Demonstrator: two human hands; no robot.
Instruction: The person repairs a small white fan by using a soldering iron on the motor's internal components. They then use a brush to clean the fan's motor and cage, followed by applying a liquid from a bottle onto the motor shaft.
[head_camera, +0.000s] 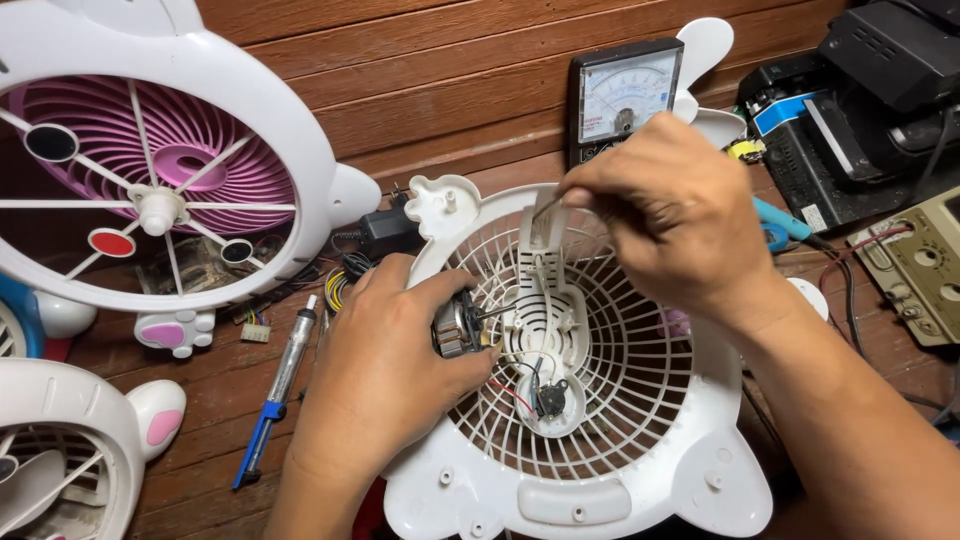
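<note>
The left hand (385, 365) is clenched around a small fan motor (458, 325), holding it just above the white rear grille (600, 400) of an opened fan, its shaft pointing toward the grille's centre mount (545, 320); the right hand (660, 215) pinches a thin metal tool (547, 208), probably tweezers or a fine probe, its tip over the upper part of that mount; red and black wires (520, 390) run from the motor down to a small dark switch part (552, 398) low in the mount; the work looks like the motor-and-wiring stage, with the motor lifted off its seat; the next move seems to call for a steady tool tip and no strain on the thin leads; a pink-bladed fan front (150, 150), a blue-handled solder pump (280, 385) and an analogue meter (625, 95) lie on the wooden bench (420, 90) nearby
</note>
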